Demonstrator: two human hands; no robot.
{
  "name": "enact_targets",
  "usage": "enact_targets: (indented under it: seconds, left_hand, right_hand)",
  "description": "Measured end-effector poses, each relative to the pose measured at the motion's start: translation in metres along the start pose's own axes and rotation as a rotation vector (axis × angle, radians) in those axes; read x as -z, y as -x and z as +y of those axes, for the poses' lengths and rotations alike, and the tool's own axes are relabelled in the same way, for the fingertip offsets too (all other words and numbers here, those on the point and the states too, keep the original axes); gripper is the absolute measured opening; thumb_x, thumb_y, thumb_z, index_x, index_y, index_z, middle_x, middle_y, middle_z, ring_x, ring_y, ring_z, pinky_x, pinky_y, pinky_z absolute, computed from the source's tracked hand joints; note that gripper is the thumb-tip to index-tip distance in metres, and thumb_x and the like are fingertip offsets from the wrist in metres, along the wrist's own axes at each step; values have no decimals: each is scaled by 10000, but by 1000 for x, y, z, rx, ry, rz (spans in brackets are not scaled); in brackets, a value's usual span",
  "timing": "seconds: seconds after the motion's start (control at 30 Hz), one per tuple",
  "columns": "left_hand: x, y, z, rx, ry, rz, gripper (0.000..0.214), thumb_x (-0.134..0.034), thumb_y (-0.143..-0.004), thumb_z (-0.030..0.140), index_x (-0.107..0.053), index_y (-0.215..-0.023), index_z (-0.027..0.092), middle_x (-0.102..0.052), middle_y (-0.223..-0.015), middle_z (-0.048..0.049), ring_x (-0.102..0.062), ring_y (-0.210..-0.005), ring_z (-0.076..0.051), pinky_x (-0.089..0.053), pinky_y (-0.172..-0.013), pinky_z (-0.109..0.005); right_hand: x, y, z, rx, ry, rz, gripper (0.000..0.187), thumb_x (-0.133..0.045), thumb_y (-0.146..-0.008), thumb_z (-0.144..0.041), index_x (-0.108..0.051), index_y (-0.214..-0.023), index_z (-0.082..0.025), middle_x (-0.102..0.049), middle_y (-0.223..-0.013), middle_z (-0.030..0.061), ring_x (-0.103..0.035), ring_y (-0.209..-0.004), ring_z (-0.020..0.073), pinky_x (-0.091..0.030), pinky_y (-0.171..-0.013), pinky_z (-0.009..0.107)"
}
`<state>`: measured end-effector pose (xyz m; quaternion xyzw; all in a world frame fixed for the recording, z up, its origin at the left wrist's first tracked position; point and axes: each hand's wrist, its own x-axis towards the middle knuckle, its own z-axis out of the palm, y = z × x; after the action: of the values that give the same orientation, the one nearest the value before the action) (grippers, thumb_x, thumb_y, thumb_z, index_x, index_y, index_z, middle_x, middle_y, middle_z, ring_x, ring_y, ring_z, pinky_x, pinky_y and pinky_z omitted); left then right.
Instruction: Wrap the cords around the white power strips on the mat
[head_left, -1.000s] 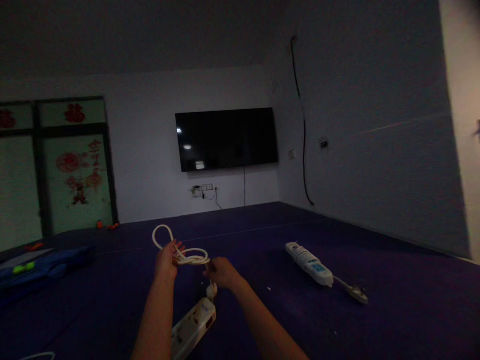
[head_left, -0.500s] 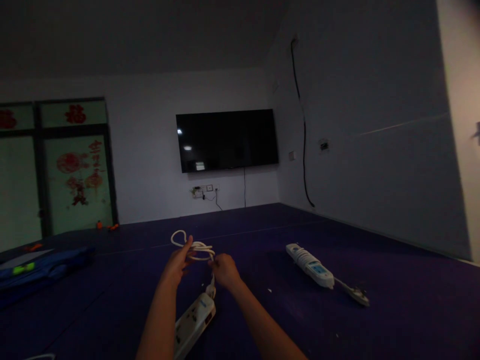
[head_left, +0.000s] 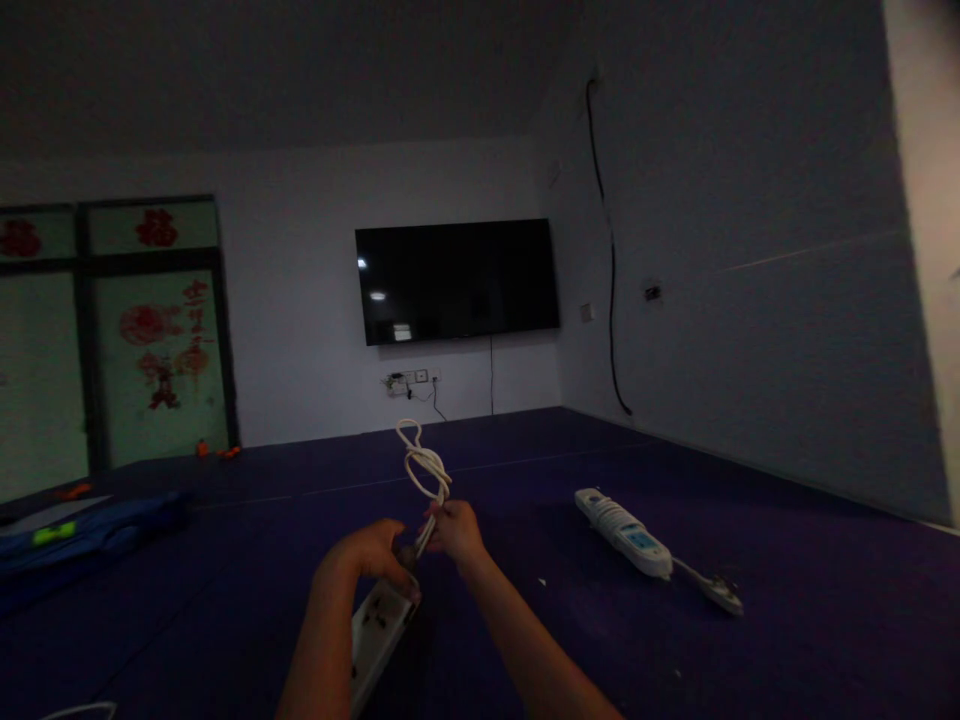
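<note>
While the right hand (head_left: 457, 532) is pinching the looped white cord (head_left: 444, 484), the left hand (head_left: 367, 552), nearer, is covering the far end of the long white plastic power strip (head_left: 375, 632), closure unclear; strip's axis is running away, rightward.

Wrapped power strip (head_left: 624, 535) on purple surface (head_left: 615, 645)

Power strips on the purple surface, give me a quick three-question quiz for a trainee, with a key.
1. True or false: the right hand holds the white cord.
2. The left hand is at: A, the television; B, the nearer strip; C, the door.
3. Fill in: the strip on the right has its own cable ____ around it.

Key: 1 true; 2 B; 3 wound.
</note>
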<state>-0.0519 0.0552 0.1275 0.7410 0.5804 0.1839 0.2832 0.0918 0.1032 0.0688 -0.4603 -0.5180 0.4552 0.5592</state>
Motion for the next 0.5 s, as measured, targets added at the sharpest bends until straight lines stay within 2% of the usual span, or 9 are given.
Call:
enact_targets:
  seconds: [0.23, 0.37, 0.5]
  left_hand:
    - [-11, -2, 5, -30, -137, -38, 742, -819, -328, 179, -580, -1030, 192, -675, -1014, -50, -622, -943, -266, -485, -787, -313]
    - [-13, -4, 4, -18, -153, -34, 596, -783, -360, 162, -583, -921, 189, -675, -883, -25, -634, -834, -250, -491, -662, -292]
    - [-10, -4, 3, -12, -135, 5, 442, -708, -428, 158, -562, -844, 192, -634, -730, 17, -619, -696, -207, -444, -541, -254]
  right_hand:
    - [5, 4, -7, -48, -281, -101, 287, -592, -820, -406, -560, -768, -126, -646, -573, 68, -650, -513, 177, -538, -524, 298]
    - [6, 6, -8, -87, -347, -126, 302, -576, -837, -416, -560, -812, -116, -661, -614, 90, -668, -545, 199, -552, -547, 329]
    - [6, 7, -11, -132, -363, -144, 303, -511, -884, -407, -551, -848, -108, -667, -647, 95, -676, -560, 186, -555, -585, 312]
